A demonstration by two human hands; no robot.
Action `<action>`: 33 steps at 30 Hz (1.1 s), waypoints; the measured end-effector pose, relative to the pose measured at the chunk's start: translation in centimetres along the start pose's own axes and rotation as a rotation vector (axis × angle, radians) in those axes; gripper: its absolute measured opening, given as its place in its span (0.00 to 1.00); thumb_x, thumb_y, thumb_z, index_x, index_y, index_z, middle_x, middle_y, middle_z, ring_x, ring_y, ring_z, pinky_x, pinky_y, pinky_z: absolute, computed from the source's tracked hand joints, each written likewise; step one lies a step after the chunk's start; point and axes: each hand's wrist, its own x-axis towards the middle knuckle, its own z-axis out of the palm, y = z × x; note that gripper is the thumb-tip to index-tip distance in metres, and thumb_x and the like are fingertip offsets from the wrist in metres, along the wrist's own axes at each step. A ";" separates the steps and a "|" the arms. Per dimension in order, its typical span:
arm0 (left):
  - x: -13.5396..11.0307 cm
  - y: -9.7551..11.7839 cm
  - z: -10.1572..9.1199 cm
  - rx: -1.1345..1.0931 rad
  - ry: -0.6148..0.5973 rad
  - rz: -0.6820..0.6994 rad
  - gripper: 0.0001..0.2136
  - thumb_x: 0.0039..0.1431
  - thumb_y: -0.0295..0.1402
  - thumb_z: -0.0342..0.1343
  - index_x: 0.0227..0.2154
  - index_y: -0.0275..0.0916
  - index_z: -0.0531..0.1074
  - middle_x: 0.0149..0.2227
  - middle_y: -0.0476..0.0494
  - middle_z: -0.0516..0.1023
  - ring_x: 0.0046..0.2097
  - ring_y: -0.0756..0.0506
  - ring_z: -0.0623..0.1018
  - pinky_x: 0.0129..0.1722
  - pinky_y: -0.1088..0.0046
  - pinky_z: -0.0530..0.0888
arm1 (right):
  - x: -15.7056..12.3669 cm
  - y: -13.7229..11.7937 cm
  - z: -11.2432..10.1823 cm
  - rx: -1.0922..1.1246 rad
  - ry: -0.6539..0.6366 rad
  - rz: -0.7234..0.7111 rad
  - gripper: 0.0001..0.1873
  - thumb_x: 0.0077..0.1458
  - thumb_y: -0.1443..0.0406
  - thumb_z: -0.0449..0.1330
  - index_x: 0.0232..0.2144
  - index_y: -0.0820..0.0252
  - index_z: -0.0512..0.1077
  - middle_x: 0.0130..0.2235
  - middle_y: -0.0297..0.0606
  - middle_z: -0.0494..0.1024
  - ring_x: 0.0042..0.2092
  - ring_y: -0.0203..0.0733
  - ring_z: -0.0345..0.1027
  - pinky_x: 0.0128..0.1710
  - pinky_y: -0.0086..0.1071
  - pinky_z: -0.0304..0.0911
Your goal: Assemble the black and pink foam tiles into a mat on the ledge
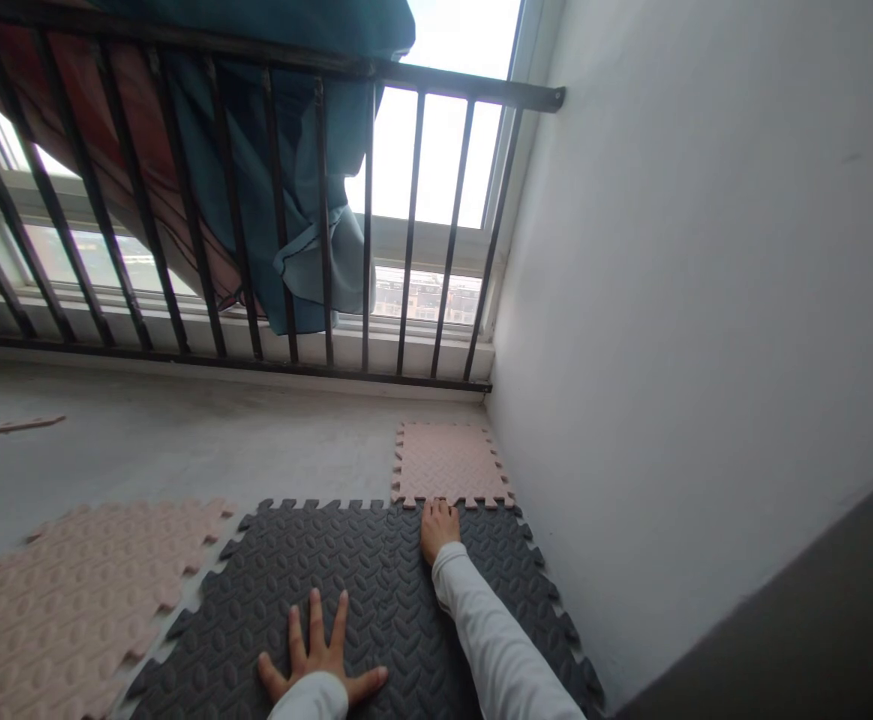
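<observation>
Left hand [316, 655] splayed open, palm down on dark foam mat [376, 600]; right hand [440, 530], fingers together and ungripping, rests on the mat's far edge, just beside a pink mat [451, 465].

One left hand [318, 652], one right hand [439, 530], one grey foam mat [346, 600], two pink foam mats [451, 465]

The left hand [316, 652] lies splayed flat on a dark grey interlocking foam mat [376, 590]. The right hand [438, 530] rests at the mat's far edge, touching a small pink foam tile [449, 465] set against that edge. A larger pink foam mat [83, 600] lies just left of the dark one, on a concrete floor [181, 460], beside a white wall [668, 300].
</observation>
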 end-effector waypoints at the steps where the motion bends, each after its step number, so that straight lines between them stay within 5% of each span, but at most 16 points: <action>1: 0.0 0.0 0.0 0.004 0.002 0.000 0.40 0.35 0.55 0.47 0.55 0.52 0.48 0.62 0.45 0.39 0.61 0.34 0.37 0.49 0.40 0.44 | 0.0 -0.1 0.1 0.005 -0.009 0.009 0.25 0.52 0.71 0.41 0.52 0.73 0.58 0.52 0.57 0.62 0.54 0.50 0.51 0.46 0.43 0.50; 11: 0.0 0.0 0.0 -0.004 -0.001 0.008 0.39 0.36 0.55 0.47 0.55 0.52 0.48 0.62 0.45 0.38 0.61 0.34 0.38 0.49 0.39 0.43 | 0.9 -1.5 -0.7 -0.012 -0.125 0.035 0.23 0.50 0.69 0.44 0.48 0.66 0.65 0.55 0.53 0.58 0.56 0.51 0.47 0.54 0.54 0.36; 16: 0.1 -0.2 0.1 -0.023 -0.011 0.021 0.39 0.36 0.54 0.47 0.56 0.52 0.48 0.62 0.45 0.38 0.61 0.33 0.37 0.49 0.38 0.43 | 1.1 -2.2 -0.8 0.095 -0.153 0.003 0.29 0.49 0.68 0.44 0.55 0.61 0.52 0.59 0.46 0.53 0.58 0.46 0.45 0.55 0.55 0.32; 24: -0.3 0.1 -0.7 -0.001 -0.022 0.002 0.39 0.37 0.55 0.46 0.56 0.52 0.47 0.62 0.44 0.38 0.61 0.34 0.38 0.49 0.40 0.44 | 1.1 -0.7 0.3 0.181 -0.224 -0.077 0.30 0.49 0.68 0.41 0.57 0.61 0.49 0.61 0.40 0.47 0.61 0.41 0.37 0.57 0.52 0.29; 29: 0.0 -0.1 -0.3 -0.011 -0.012 0.022 0.38 0.37 0.55 0.45 0.55 0.52 0.48 0.62 0.44 0.39 0.61 0.34 0.39 0.49 0.41 0.45 | 0.2 0.7 1.1 0.139 -0.113 0.080 0.32 0.53 0.60 0.40 0.57 0.76 0.46 0.60 0.53 0.47 0.61 0.48 0.36 0.58 0.45 0.28; 33: 0.2 -0.2 0.2 -0.009 0.016 0.020 0.38 0.37 0.56 0.44 0.56 0.52 0.49 0.62 0.44 0.39 0.61 0.34 0.39 0.49 0.40 0.45 | -0.7 1.4 1.8 0.113 0.001 0.105 0.36 0.53 0.54 0.39 0.56 0.78 0.47 0.60 0.55 0.46 0.61 0.50 0.33 0.58 0.44 0.25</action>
